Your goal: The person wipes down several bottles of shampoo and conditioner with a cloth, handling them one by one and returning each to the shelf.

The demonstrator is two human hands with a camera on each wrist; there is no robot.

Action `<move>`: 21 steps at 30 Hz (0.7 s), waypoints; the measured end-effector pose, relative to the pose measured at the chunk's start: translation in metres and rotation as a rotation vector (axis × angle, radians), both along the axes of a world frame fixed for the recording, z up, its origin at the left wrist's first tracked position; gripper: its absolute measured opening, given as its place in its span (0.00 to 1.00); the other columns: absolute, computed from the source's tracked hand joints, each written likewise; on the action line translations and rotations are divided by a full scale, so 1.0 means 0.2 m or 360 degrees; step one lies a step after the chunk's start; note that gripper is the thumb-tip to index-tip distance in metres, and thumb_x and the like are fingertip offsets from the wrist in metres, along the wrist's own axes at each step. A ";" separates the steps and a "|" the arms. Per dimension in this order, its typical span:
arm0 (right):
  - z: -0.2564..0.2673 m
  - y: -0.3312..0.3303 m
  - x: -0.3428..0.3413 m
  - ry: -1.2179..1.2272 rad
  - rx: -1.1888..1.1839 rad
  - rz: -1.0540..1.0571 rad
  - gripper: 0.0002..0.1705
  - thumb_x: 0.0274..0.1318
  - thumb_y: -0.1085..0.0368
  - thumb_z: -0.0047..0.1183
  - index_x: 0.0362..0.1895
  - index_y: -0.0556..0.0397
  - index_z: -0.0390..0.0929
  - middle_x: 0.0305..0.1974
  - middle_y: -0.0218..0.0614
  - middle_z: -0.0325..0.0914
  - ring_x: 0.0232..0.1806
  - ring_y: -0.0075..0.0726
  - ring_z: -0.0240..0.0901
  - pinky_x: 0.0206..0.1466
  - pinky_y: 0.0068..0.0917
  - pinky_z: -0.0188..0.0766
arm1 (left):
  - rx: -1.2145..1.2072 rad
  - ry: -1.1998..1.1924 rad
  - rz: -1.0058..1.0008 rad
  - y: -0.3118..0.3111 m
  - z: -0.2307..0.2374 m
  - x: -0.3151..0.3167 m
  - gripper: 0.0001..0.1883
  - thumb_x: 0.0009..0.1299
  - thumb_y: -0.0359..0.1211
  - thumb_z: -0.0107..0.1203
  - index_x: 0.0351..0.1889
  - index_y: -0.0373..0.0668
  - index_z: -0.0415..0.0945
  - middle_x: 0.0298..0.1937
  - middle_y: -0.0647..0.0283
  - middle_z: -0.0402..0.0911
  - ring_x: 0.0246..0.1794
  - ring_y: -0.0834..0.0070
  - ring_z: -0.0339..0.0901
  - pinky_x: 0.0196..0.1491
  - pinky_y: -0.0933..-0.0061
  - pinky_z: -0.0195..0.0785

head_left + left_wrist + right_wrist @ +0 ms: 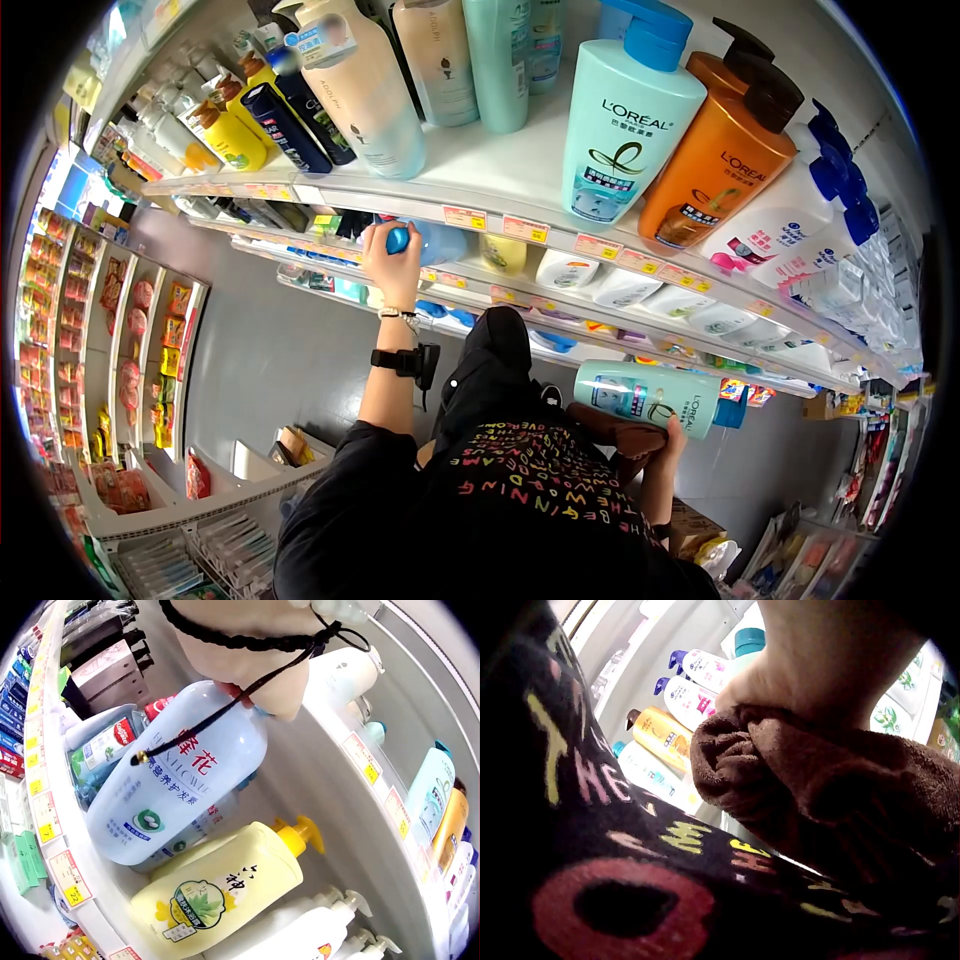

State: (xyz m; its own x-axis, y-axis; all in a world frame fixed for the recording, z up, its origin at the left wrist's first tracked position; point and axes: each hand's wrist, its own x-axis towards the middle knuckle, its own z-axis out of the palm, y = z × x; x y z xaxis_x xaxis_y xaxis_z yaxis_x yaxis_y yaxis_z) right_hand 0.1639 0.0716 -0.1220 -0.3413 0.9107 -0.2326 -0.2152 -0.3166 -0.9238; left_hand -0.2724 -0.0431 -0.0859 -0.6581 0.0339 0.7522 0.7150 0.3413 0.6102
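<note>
Light-blue bottle [169, 780] is at a lower shelf's [107, 889] front edge, beside a yellow pump bottle [247, 877]; the left hand [392, 270] grasps its blue cap [398, 240]. The right hand [672, 446] grips a mint-green L'Oréal bottle [640, 393], held sideways beside brown cloth [605, 428].

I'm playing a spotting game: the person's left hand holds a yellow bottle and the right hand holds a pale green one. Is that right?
Not quite. The left hand holds a light blue bottle, not yellow, as the left wrist view shows. The right hand does hold a pale green bottle.
</note>
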 end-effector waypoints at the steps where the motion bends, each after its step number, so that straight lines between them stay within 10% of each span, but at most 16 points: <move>1: 0.01 0.00 -0.01 0.0002 -0.0002 -0.0001 0.33 0.50 0.48 0.49 0.52 0.62 0.66 0.44 0.43 0.73 0.43 0.40 0.73 0.46 0.33 0.71 | 0.0016 -0.0006 -0.0018 0.00 0.00 0.00 0.06 0.52 0.26 0.61 0.24 0.39 0.73 0.25 0.60 0.71 0.26 0.64 0.70 0.30 0.68 0.63; 11: -0.12 0.02 0.11 -0.0016 0.0080 -0.0104 0.32 0.49 0.48 0.50 0.50 0.62 0.67 0.43 0.42 0.73 0.41 0.37 0.73 0.43 0.30 0.71 | 0.0140 -0.0273 0.0204 0.12 -0.20 -0.03 0.08 0.52 0.27 0.61 0.27 0.37 0.75 0.30 0.58 0.74 0.33 0.61 0.71 0.38 0.66 0.63; 17: -0.14 0.01 0.17 -0.0025 0.0030 -0.0145 0.34 0.45 0.51 0.56 0.51 0.62 0.66 0.43 0.40 0.72 0.41 0.35 0.71 0.44 0.29 0.69 | -0.0009 -0.0707 -0.0322 0.32 -0.40 -0.27 0.09 0.54 0.26 0.59 0.32 0.35 0.75 0.37 0.56 0.79 0.40 0.64 0.76 0.38 0.70 0.68; 19: -0.15 -0.01 0.20 0.0002 -0.0035 -0.0159 0.37 0.41 0.53 0.61 0.53 0.61 0.63 0.45 0.40 0.70 0.44 0.35 0.69 0.47 0.30 0.68 | 0.0774 -0.0843 -0.0943 0.42 -0.72 -0.44 0.13 0.56 0.27 0.57 0.39 0.36 0.74 0.40 0.58 0.78 0.39 0.66 0.75 0.41 0.70 0.68; 20: -0.17 -0.01 0.22 -0.0037 -0.0074 -0.0181 0.37 0.41 0.53 0.61 0.53 0.61 0.64 0.45 0.39 0.70 0.43 0.34 0.69 0.46 0.29 0.68 | 0.0080 -0.0613 -0.0889 0.42 -0.94 -0.61 0.16 0.61 0.33 0.54 0.46 0.38 0.70 0.43 0.60 0.76 0.40 0.66 0.74 0.43 0.69 0.69; 21: -0.18 -0.01 0.23 -0.0068 -0.0110 -0.0205 0.37 0.41 0.53 0.61 0.52 0.61 0.64 0.44 0.38 0.70 0.43 0.34 0.69 0.46 0.29 0.67 | 0.1082 -0.1279 -0.1461 0.56 -1.23 -0.77 0.17 0.68 0.41 0.45 0.50 0.42 0.67 0.46 0.62 0.73 0.41 0.65 0.72 0.46 0.65 0.68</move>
